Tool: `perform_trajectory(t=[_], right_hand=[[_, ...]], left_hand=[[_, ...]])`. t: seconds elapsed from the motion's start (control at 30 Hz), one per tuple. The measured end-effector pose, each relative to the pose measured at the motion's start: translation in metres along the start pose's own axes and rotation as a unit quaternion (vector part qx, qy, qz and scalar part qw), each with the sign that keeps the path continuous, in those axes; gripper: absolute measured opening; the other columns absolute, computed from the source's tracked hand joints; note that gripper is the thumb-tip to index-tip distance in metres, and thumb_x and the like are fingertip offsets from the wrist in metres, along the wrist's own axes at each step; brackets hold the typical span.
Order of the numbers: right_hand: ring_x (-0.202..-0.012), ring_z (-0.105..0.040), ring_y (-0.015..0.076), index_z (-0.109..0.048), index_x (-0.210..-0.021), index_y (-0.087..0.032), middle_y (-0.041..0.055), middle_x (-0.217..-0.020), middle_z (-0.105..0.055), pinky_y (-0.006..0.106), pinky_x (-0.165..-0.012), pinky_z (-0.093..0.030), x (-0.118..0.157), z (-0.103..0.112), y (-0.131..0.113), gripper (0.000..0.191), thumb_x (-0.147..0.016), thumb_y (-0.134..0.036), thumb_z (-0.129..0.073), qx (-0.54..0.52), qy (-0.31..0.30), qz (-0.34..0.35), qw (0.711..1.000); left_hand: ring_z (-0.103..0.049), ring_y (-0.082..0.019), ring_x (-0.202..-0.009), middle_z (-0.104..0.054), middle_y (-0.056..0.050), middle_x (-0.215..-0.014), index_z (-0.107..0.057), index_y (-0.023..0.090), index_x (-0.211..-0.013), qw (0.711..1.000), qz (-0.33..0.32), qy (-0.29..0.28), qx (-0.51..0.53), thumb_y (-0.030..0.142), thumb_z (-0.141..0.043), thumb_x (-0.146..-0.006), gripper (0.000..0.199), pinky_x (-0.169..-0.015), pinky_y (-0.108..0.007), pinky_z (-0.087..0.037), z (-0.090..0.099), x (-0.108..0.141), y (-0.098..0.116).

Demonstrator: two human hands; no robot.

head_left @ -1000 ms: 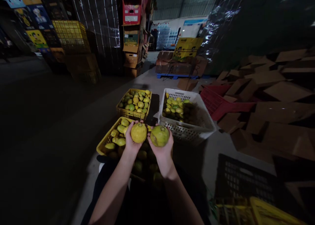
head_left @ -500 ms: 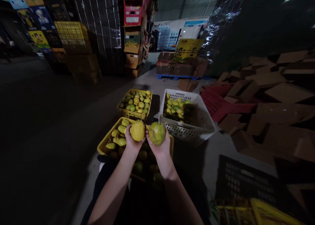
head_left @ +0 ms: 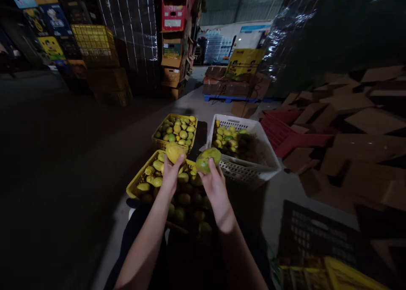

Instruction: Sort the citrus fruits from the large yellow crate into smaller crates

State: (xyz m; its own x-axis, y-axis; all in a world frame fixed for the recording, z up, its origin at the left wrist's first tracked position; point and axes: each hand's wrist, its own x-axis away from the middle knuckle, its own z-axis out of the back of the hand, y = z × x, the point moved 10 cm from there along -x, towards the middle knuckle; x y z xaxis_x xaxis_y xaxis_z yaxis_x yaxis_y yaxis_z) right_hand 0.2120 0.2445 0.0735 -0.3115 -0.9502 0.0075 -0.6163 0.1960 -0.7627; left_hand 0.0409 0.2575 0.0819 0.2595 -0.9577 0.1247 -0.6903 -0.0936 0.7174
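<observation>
My left hand (head_left: 171, 171) is closed around a yellow papaya (head_left: 175, 153), thumb along its side. In my right hand (head_left: 215, 180) is a greener papaya (head_left: 208, 159) with darker blotches, gripped from below with fingers pressed to it. The two fruits are apart, both raised over a yellow crate (head_left: 135, 183) filled with yellow and green papayas (head_left: 157, 181). Shadow darkens the crate's near half. Just beyond it stands a second yellow crate (head_left: 159, 144) heaped with similar fruit. To the right, a white crate (head_left: 253, 167) holds more papayas (head_left: 228, 138), mostly at its left side.
Flattened cardboard (head_left: 355, 154) is heaped on the right beside a red crate (head_left: 282, 131). A dark crate (head_left: 314, 226) lies at lower right near a yellow one (head_left: 345, 275). Stacked boxes (head_left: 173, 48) and a blue pallet (head_left: 228, 99) stand farther back.
My hands have moved apart, the right one shifting rightward. Both papayas have been tipped from end-on to lying sideways and sit slightly higher in view.
</observation>
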Motion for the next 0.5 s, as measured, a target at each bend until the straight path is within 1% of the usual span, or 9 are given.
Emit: perform_trajectory(t=[0.07,0.1,0.13,0.2,0.3,0.37,0.43,0.5], right_hand=[[-0.112,-0.067,0.019,-0.067,-0.116,-0.028,0.0008,-0.121,-0.072,0.033,-0.101,-0.054,0.003,0.004,-0.019,0.059,-0.062,-0.027,-0.091,0.05,0.022,0.069,0.996],[-0.114,-0.066,0.0187,-0.065,-0.118,-0.028,0.0004,-0.123,-0.07,0.033,-0.105,-0.051,0.006,0.006,-0.03,0.068,-0.057,-0.021,-0.093,0.087,0.036,0.115,0.989],[-0.116,-0.064,0.0191,-0.065,-0.118,-0.027,0.001,-0.124,-0.069,0.033,-0.108,-0.048,0.01,0.007,-0.041,0.072,-0.053,-0.018,-0.094,0.127,0.048,0.164,0.977],[-0.12,-0.061,0.0213,-0.065,-0.116,-0.026,0.0035,-0.126,-0.067,0.036,-0.112,-0.044,0.018,0.004,-0.057,0.07,-0.053,-0.017,-0.093,0.189,0.058,0.238,0.951],[-0.123,-0.059,0.0246,-0.065,-0.114,-0.025,0.0062,-0.126,-0.067,0.042,-0.116,-0.039,0.025,-0.003,-0.06,0.063,-0.057,-0.018,-0.092,0.215,0.039,0.268,0.938],[-0.124,-0.058,0.0263,-0.067,-0.111,-0.025,0.0065,-0.123,-0.068,0.045,-0.117,-0.038,0.028,-0.008,-0.06,0.058,-0.058,-0.019,-0.091,0.22,0.025,0.277,0.935],[-0.123,-0.058,0.0275,-0.07,-0.107,-0.025,0.0065,-0.121,-0.068,0.046,-0.117,-0.039,0.03,-0.011,-0.061,0.053,-0.059,-0.02,-0.09,0.228,0.018,0.282,0.932],[-0.122,-0.059,0.0287,-0.073,-0.105,-0.025,0.007,-0.12,-0.068,0.047,-0.114,-0.042,0.031,-0.015,-0.062,0.052,-0.057,-0.019,-0.091,0.238,0.016,0.279,0.93]], left_hand=[[-0.067,-0.017,-0.106,-0.07,0.002,-0.106,-0.062,0.024,-0.111,0.995,-0.082,-0.012,-0.053,0.003,-0.088,-0.063,0.059,-0.098,-0.024,-0.05,0.001,0.001,0.018],[-0.065,-0.018,-0.111,-0.069,0.002,-0.108,-0.062,0.025,-0.11,0.99,-0.115,-0.02,-0.077,0.001,-0.09,-0.056,0.065,-0.101,-0.025,-0.048,0.0,0.002,0.026],[-0.063,-0.019,-0.115,-0.067,0.001,-0.11,-0.063,0.024,-0.108,0.985,-0.14,-0.028,-0.096,-0.002,-0.091,-0.051,0.069,-0.104,-0.025,-0.046,-0.001,0.004,0.032],[-0.059,-0.022,-0.122,-0.066,-0.001,-0.112,-0.065,0.022,-0.103,0.979,-0.169,-0.031,-0.112,-0.007,-0.089,-0.047,0.067,-0.11,-0.026,-0.042,-0.002,0.008,0.042],[-0.055,-0.026,-0.129,-0.065,-0.004,-0.115,-0.068,0.022,-0.099,0.977,-0.18,-0.034,-0.112,-0.009,-0.085,-0.048,0.062,-0.116,-0.031,-0.037,-0.003,0.013,0.049],[-0.052,-0.029,-0.133,-0.064,-0.006,-0.119,-0.069,0.023,-0.098,0.971,-0.192,-0.044,-0.137,-0.008,-0.085,-0.05,0.059,-0.119,-0.036,-0.036,-0.006,0.017,0.052],[-0.048,-0.032,-0.137,-0.061,-0.007,-0.122,-0.071,0.024,-0.097,0.959,-0.212,-0.044,-0.182,-0.006,-0.086,-0.052,0.056,-0.121,-0.041,-0.035,-0.007,0.021,0.056],[-0.047,-0.033,-0.139,-0.06,-0.008,-0.123,-0.073,0.023,-0.096,0.954,-0.216,-0.032,-0.204,-0.004,-0.089,-0.05,0.055,-0.121,-0.041,-0.035,-0.005,0.022,0.057]])
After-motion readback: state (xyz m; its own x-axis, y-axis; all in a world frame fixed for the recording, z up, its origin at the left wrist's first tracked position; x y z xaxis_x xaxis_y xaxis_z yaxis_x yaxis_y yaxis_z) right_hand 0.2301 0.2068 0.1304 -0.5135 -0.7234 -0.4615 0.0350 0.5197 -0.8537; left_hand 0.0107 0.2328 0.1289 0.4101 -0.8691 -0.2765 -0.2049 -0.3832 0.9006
